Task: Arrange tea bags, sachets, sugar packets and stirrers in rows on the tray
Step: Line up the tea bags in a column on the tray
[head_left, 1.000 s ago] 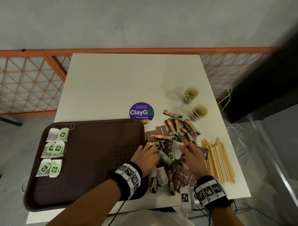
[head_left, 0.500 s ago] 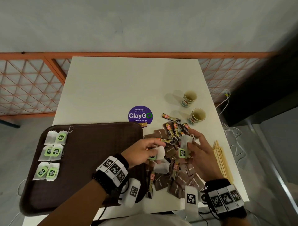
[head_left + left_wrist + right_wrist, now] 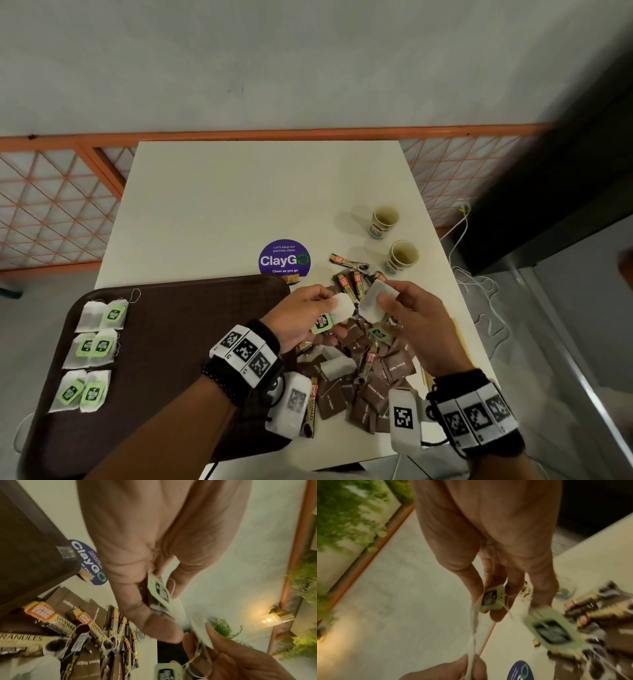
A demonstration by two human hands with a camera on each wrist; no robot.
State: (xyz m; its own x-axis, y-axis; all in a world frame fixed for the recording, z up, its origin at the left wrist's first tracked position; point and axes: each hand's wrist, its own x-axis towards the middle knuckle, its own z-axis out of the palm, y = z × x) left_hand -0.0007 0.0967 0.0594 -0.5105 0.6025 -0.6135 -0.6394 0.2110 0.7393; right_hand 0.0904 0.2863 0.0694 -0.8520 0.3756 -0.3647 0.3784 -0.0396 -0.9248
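In the middle of the head view, my left hand (image 3: 301,317) pinches one tea bag (image 3: 342,310) and my right hand (image 3: 416,318) pinches another tea bag (image 3: 375,303). I hold both above the pile (image 3: 363,373) of sachets and sugar packets, I think so that their strings come free. The tray (image 3: 178,329) lies at the lower left, with six tea bags (image 3: 90,353) along its left edge, so the rest stays free for new rows.

The left hand (image 3: 150,545) pinches a green-tagged tea bag (image 3: 160,595) above the worktop (image 3: 214,561) — coffee sachets (image 3: 96,627) and brown sugar packets (image 3: 72,601) lie beside the tray (image 3: 25,547).
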